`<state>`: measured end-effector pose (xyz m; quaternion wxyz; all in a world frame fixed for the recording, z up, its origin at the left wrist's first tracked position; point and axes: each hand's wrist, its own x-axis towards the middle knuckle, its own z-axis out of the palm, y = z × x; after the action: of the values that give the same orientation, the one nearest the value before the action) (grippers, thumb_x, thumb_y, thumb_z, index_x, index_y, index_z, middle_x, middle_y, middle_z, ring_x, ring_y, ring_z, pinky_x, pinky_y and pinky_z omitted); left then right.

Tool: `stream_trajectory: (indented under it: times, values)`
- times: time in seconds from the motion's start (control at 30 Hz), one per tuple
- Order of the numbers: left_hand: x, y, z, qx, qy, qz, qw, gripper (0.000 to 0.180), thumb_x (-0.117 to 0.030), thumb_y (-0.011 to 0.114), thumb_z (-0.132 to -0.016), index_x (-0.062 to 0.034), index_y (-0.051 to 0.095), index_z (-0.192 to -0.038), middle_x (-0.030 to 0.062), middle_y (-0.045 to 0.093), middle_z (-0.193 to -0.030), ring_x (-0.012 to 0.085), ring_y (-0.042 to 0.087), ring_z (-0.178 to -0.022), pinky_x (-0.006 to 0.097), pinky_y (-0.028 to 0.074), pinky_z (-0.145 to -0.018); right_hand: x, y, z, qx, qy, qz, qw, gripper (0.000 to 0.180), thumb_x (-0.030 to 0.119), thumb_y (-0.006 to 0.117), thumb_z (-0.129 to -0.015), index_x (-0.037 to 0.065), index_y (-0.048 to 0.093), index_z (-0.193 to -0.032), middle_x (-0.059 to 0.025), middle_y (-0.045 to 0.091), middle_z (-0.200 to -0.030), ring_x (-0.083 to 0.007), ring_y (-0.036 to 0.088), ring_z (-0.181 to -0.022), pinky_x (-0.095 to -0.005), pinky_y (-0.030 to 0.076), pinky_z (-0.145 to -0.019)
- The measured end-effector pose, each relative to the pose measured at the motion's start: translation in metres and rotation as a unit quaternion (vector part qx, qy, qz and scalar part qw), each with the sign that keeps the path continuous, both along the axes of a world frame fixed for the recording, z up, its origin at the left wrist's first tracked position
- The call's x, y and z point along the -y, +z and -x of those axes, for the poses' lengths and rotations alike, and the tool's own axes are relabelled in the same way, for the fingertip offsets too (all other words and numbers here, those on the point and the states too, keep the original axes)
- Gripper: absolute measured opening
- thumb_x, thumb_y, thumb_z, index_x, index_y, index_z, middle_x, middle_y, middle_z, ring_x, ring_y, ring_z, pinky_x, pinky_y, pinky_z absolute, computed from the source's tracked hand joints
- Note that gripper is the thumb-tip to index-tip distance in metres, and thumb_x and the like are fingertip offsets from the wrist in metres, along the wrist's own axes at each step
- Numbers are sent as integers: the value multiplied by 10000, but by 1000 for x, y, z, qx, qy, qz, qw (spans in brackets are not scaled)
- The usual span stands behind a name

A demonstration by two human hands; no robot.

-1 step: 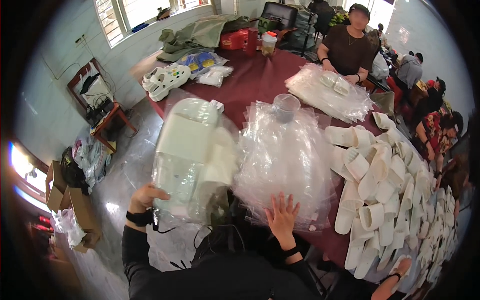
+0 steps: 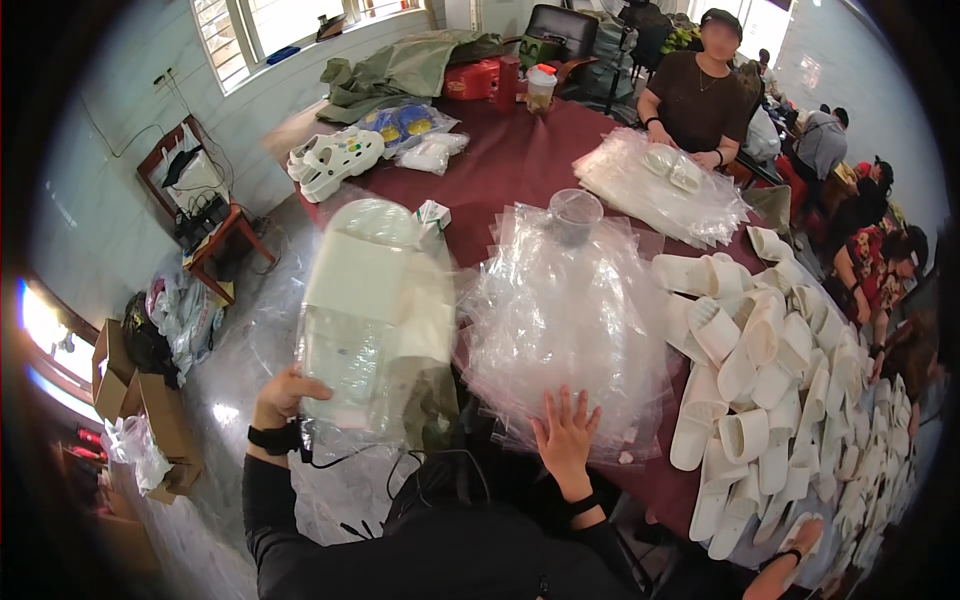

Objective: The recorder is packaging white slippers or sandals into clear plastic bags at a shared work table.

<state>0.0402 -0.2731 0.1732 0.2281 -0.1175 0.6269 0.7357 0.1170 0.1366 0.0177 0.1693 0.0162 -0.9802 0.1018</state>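
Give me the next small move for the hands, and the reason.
Probably have the left hand set down the bagged slippers: it grips them only at the near left corner, thumb on top, while the right hand lies flat with fingers spread on the stack of clear bags, gripping nothing.

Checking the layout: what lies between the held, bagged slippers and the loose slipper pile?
In the head view, a stack of clear bags, with the right hand on its near edge.
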Motion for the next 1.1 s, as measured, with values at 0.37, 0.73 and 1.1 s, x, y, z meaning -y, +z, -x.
stream_trajectory:
  times: [0.37,0.73,1.1]
  values:
    - [50,-65,-31,63,99,-12,993,485,41,625,-684,72,528,-1158,198,633,-1046,321,644,-925,425,537,-817,1,7,7,114,0,86,990,532,383,584,-838,139,477,-1299,-104,404,-1393,-438,356,-1258,-624,200,-1028]
    - [-12,-150,-43,115,48,-35,992,465,62,574,-770,24,477,-1223,152,589,-1147,288,601,-1029,405,513,-870,-8,21,6,126,8,47,991,609,434,535,-853,124,387,-1356,-64,399,-1402,-429,327,-1285,-618,221,-1019]
    - [-31,-200,13,233,8,-29,972,433,-6,532,-811,15,419,-1228,134,544,-1149,335,579,-1006,547,513,-801,-7,5,5,81,-4,3,997,632,407,600,-805,158,411,-1354,13,361,-1432,-431,309,-1288,-642,284,-973]
